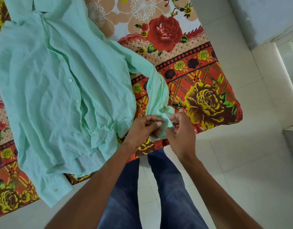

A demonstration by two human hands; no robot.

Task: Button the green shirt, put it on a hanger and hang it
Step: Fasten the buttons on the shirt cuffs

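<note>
The pale green shirt [59, 90] lies spread front-up on the flowered bed, collar at the top left, with two white buttons showing along its front placket. One long sleeve curves down the right side to the bed's near edge. Its cuff [162, 128] is pinched between both hands. My left hand [142, 129] grips the cuff from the left, and my right hand [180, 134] holds it from the right with fingertips close together. The other sleeve hangs over the bed edge at the lower left. No hanger is in view.
The bed [200, 90] carries a red, yellow and orange floral sheet, its corner at the right. White floor tiles [241, 162] lie beyond it. My legs in blue jeans [142, 195] stand against the bed edge. A pale wall base runs along the upper right.
</note>
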